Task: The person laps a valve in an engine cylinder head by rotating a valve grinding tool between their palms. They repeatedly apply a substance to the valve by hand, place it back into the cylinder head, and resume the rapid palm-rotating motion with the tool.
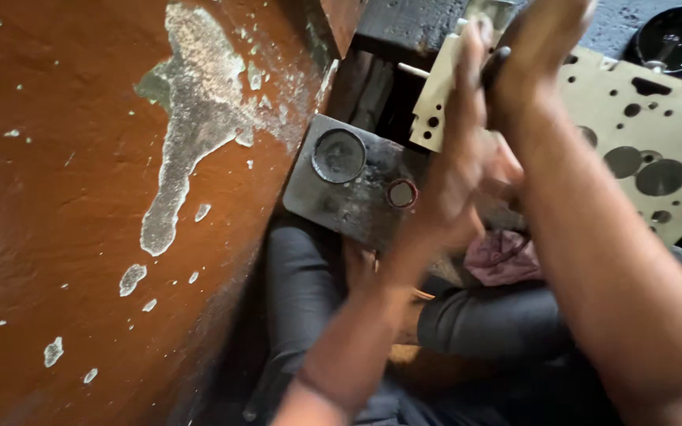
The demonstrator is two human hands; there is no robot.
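Observation:
My left hand (455, 158) and my right hand (542, 47) are raised palm to palm, blurred by motion. A thin dark rod (496, 65) is pinched between the two palms; only a short piece of it shows. Right behind the hands lies a pale metal cylinder head (657, 118) with several round holes. The rod's lower end is hidden by my hands.
A dark metal block (349, 201) with a round recess (339, 155) and a small ring (402, 193) sits at my knees. A pink rag (503, 256) lies on my lap. An orange-brown wall (80, 197) with flaking paint fills the left. A black round part (676, 35) is top right.

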